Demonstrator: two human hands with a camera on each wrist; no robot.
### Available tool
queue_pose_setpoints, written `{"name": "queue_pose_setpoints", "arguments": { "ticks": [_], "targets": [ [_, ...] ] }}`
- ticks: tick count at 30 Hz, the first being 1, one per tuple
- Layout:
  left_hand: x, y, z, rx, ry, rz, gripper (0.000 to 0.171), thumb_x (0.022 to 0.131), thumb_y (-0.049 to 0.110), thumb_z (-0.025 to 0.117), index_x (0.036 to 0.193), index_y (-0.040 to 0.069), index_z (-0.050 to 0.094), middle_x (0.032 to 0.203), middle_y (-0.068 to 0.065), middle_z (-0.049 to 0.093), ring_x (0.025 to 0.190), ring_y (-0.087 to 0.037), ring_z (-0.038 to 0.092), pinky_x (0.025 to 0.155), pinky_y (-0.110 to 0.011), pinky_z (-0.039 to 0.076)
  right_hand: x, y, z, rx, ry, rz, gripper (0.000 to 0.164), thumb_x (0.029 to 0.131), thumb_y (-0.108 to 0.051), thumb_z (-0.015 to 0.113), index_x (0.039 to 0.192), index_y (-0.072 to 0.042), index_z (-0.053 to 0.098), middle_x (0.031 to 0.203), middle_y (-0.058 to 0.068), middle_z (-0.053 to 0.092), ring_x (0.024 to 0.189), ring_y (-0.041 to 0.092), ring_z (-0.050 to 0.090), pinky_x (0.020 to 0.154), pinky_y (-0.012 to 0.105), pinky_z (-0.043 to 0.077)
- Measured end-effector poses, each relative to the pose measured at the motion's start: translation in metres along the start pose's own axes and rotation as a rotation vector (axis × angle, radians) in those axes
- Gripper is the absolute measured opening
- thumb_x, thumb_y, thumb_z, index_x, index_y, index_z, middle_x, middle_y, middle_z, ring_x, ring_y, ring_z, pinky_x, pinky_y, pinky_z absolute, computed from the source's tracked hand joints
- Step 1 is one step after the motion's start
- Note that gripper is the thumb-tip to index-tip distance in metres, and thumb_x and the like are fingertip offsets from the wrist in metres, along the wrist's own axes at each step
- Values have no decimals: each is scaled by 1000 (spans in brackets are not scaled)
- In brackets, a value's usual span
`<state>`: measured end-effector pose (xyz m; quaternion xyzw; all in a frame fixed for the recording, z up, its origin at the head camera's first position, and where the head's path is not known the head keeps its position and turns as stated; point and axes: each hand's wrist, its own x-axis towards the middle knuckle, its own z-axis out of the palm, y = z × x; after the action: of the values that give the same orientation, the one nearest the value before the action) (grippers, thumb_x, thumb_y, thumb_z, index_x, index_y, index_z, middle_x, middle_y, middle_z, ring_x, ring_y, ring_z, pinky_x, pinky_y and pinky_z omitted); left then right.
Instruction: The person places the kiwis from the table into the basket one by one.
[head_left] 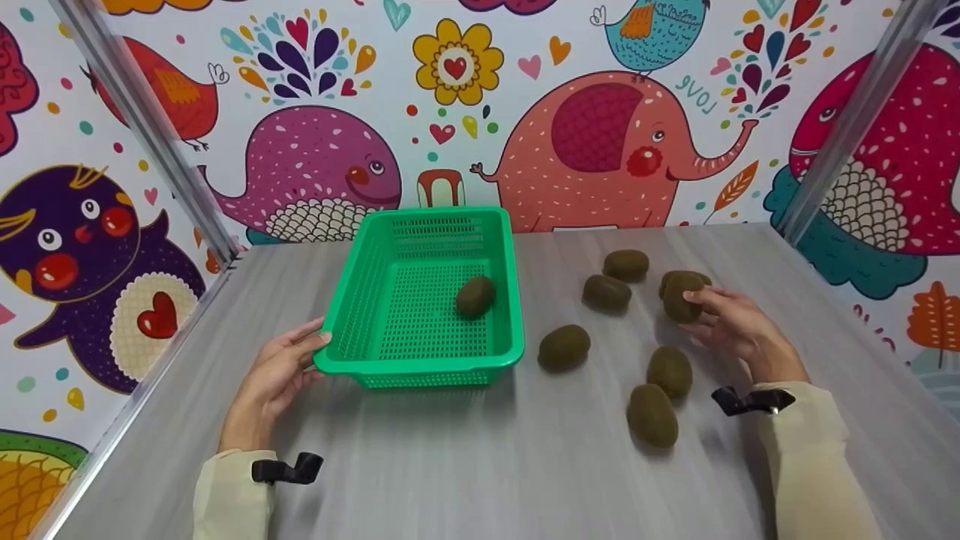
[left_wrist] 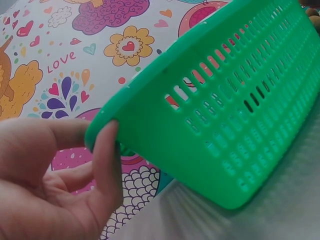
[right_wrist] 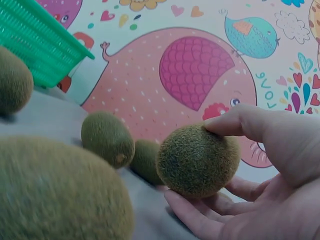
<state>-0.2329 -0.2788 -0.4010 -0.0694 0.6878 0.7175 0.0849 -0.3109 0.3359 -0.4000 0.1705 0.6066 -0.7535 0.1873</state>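
The left hand [head_left: 277,367] is pinching the green basket [head_left: 420,367]. Right of it, the right hand [head_left: 741,331] is gripping a kiwi [head_left: 680,300].

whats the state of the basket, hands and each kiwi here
green basket: upright, one kiwi inside
left hand: gripping basket rim
right hand: holding a kiwi
held kiwi: unpeeled, between thumb and fingers
kiwi in basket: unpeeled, lying on its floor
kiwi behind held one: partly hidden
kiwi beside basket: unpeeled, lying alone
two far kiwis: unpeeled, close together
two near kiwis: unpeeled, close together
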Motion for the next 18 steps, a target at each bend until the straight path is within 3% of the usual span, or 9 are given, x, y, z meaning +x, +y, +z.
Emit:
{"name": "queue_pose_setpoints", "arguments": {
  "ticks": [8,14,18],
  "targets": [
    [1,-1,0,-5,-6,-1,64,103,19,57,158,3,27,94,10,72,77,-2,68,67,-21,57,-4,-3,12,-22,-3,-53,108,90,-35,75,162,-21,-4,165,2,11,149,23,20,123,41,29],
    [1,0,-1,-8,-7,3,65,103,19,57,158,4,27,95,10,73,79,-2,69,68,-21,58,-8,-6,19,17,1,-81,104,89,-37,76,161,-21,3,159,1,19,147,21,23,124,39,28],
    [1,0,0,-14,-11,4,64,103,19,57,158,3,27,94,10,73,78,-2,69,67,-20,57,-11,-7,24,-6,-5,-104,106,90,-40,74,162,-23,-1,163,2,14,149,22,23,125,39,27]
  ]
}}
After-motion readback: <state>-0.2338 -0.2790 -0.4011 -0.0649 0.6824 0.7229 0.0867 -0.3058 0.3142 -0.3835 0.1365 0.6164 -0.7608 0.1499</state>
